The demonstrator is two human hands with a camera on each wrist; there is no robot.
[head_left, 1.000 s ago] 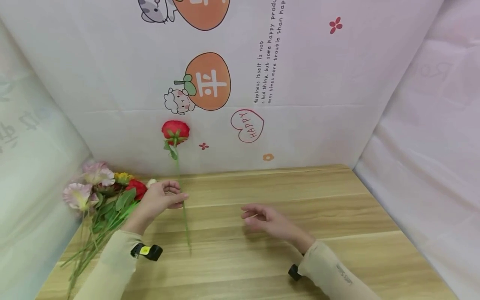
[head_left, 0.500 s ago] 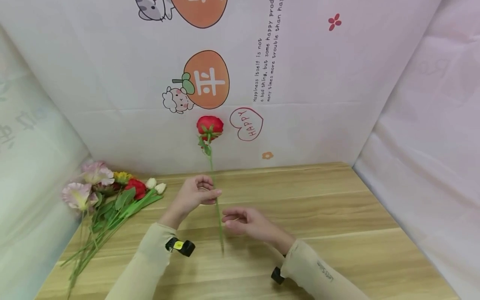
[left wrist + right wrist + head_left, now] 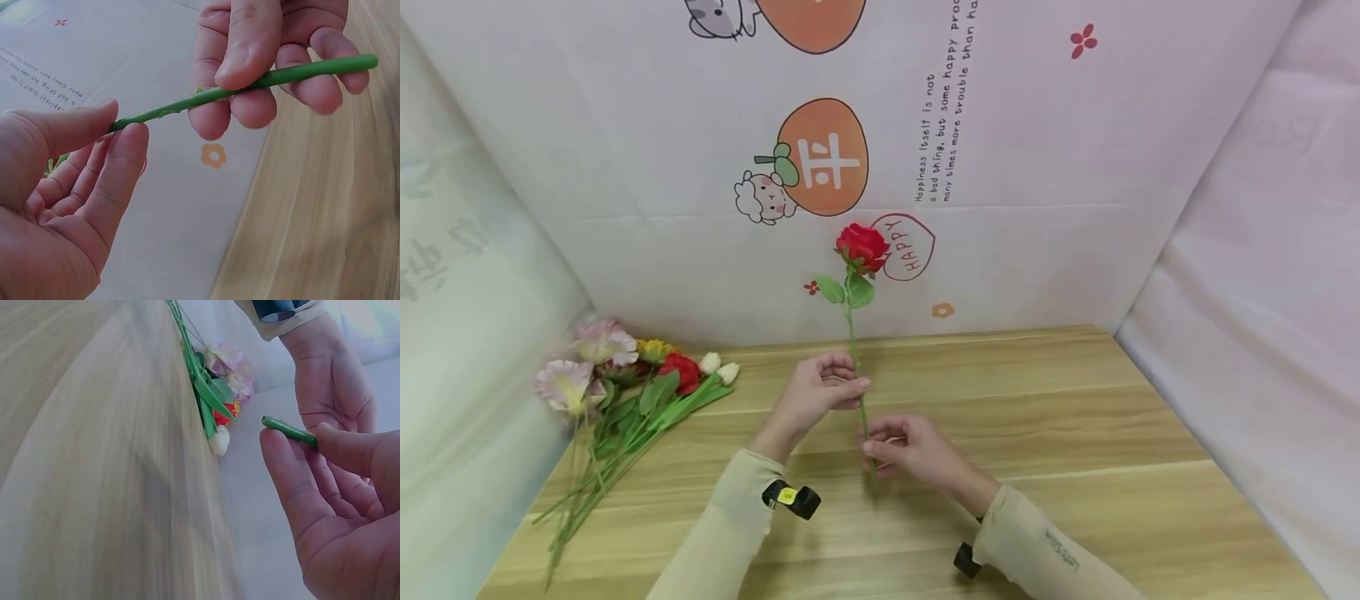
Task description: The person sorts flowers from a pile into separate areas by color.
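Observation:
A red rose (image 3: 862,247) with green leaves stands nearly upright above the table, held in both hands. My left hand (image 3: 820,389) pinches the middle of its stem between thumb and index finger. Lower down, my right hand (image 3: 917,454) pinches the stem close to its cut end. In the left wrist view the green stem (image 3: 169,107) runs from the left fingertips to the right hand (image 3: 262,56), whose thumb presses it onto the fingers. The right wrist view shows the stem's end (image 3: 287,430) poking out past the right thumb.
A pile of flowers lies at the table's left: pink blooms (image 3: 567,385), a yellow flower (image 3: 655,348), another red rose (image 3: 681,372) and white tulips (image 3: 727,372). The wooden table (image 3: 1037,400) meets a printed white cloth (image 3: 1015,167) at its back edge.
My left hand has carried the rose rightward from near the pile, and its bloom has turned to show more petals. My right hand has moved left and now grips the lower stem.

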